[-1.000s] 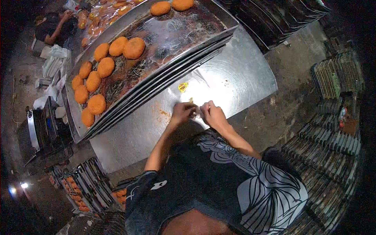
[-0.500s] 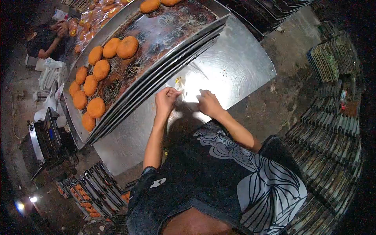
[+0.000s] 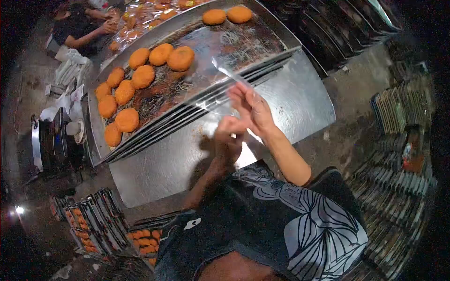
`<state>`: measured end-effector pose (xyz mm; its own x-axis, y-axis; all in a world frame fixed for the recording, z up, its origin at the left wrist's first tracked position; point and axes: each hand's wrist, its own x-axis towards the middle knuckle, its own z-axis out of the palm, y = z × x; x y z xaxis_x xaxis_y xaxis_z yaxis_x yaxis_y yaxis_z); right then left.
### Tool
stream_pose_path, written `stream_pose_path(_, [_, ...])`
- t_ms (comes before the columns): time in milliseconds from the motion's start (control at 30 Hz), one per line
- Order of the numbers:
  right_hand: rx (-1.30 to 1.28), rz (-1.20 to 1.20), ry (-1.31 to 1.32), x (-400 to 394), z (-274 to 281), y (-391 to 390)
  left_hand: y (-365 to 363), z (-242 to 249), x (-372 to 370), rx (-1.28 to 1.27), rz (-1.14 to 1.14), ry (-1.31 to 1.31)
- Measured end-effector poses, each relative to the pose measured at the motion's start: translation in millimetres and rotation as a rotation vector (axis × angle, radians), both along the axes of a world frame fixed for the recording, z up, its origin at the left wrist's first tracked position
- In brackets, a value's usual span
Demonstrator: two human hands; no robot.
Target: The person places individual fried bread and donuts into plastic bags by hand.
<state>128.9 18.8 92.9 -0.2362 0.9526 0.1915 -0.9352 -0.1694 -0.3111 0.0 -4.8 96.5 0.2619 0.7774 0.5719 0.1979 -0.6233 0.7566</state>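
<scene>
My left hand (image 3: pixel 229 132) is closed and blurred, low over the metal table, pinching a clear plastic bag (image 3: pixel 210 104). Just up and to the right, my right hand (image 3: pixel 253 110) is raised with its fingers smeared by motion. Between its thumb and fingers runs a pale shiny strip (image 3: pixel 226 71) that looks like film of the same bag. Beyond the hands, a large metal tray (image 3: pixel 206 40) with a browned bottom holds several round orange-brown buns (image 3: pixel 142 77), most along its left side. Two more buns (image 3: pixel 227 16) lie at its far end.
Metal sheets (image 3: pixel 154 138) lean in a stack along the tray's near edge. The steel tabletop (image 3: pixel 154 173) extends below them. At upper left a person (image 3: pixel 77 30) works beside bagged buns (image 3: pixel 145 18). Racked trays (image 3: pixel 101 220) stand at lower left, more trays (image 3: pixel 389 196) at right.
My right hand has risen and moved in close above my left hand, which has shifted right and down. The plastic is now stretched out beyond them. The view has shifted, showing more of the tray.
</scene>
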Motion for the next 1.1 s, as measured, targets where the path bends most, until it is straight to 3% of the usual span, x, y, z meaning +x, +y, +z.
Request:
stream_pose_path(33, [-0.131, -0.311, -0.304, -32, 42, 0, 9, 15, -4, 0.038, 0.119, -0.066])
stream_pose_path(67, [-0.206, -0.184, -0.062, -49, 57, -1, 11, 30, 2, -0.28, 0.262, -0.49])
stream_pose_path(100, [-0.061, -0.056, 0.031, -64, 44, 7, 31, 5, -11, -0.646, 0.217, -1.045])
stream_pose_path(167, [-0.352, 0.321, -0.056, -100, 7, 9, 52, -26, -109, -1.103, -0.504, -1.096])
stream_pose_path(200, [-0.347, 0.339, -0.066, -99, 23, 17, 53, -16, -116, -1.085, -0.495, -1.109])
stream_pose_path(267, [0.398, 0.18, -1.294, -91, 72, 53, 52, 15, -133, -0.884, 0.009, -1.232])
stream_pose_path(300, [0.554, -0.308, -1.608, -95, 77, 89, 57, 17, -142, -0.674, 0.18, -1.369])
stream_pose_path(333, [0.622, -0.754, -1.709, -95, 66, 136, 59, 27, -148, -0.629, 0.253, -1.359])
stream_pose_path(367, [0.498, -1.061, -2.064, -92, 27, 198, 58, 33, -155, -0.593, 0.329, -1.342])
stream_pose_path(433, [0.534, -0.771, -2.55, -92, 12, 227, 59, 33, -169, -0.583, 0.231, -1.446])
stream_pose_path(467, [0.543, -0.769, -2.538, -89, 13, 231, 58, 36, -175, -0.576, 0.175, -1.565])
stream_pose_path(533, [0.388, -0.339, -2.041, -85, 35, 214, 58, 40, -183, -0.54, 0.25, -1.587])
stream_pose_path(600, [0.246, -0.497, -1.662, -87, 35, 155, 62, 30, -191, -0.5, 0.303, -1.598])
stream_pose_path(633, [0.121, -0.411, -1.351, -97, 50, 113, 62, 30, -185, -0.503, 0.297, -1.595])
stream_pose_path(667, [0.217, -0.427, -1.64, -102, 76, 77, 62, 32, -175, -0.489, 0.269, -1.602])
stream_pose_path(700, [0.182, -0.385, -1.239, -116, 82, 55, 63, 33, -163, -0.484, 0.231, -1.607])
stream_pose_path(767, [0.234, -0.658, -1.415, -127, 67, 49, 66, 39, -141, -0.649, 0.093, -1.494])
stream_pose_path(833, [-0.022, -0.599, -1.142, -122, 56, 35, 57, 38, -117, -0.931, -0.11, -1.268])
stream_pose_path(867, [-0.07, -0.598, -1.155, -117, 51, 19, 56, 35, -105, -0.814, -0.189, -1.292])
stream_pose_path(900, [-0.098, -0.595, -1.169, -112, 47, 10, 44, 42, -90, -0.819, -0.442, -1.305])
stream_pose_path(967, [-0.158, -0.696, -1.11, -107, 38, 15, 24, 56, -61, -1.074, -0.179, -1.364])
stream_pose_path(1033, [-0.17, -0.821, -1.101, -103, 43, 31, 13, 36, -50, -1.079, -0.179, -1.275])
stream_pose_path(1100, [-0.157, -0.741, -0.944, -94, 44, 24, 8, 6, -42, -1.024, -0.18, -1.129])
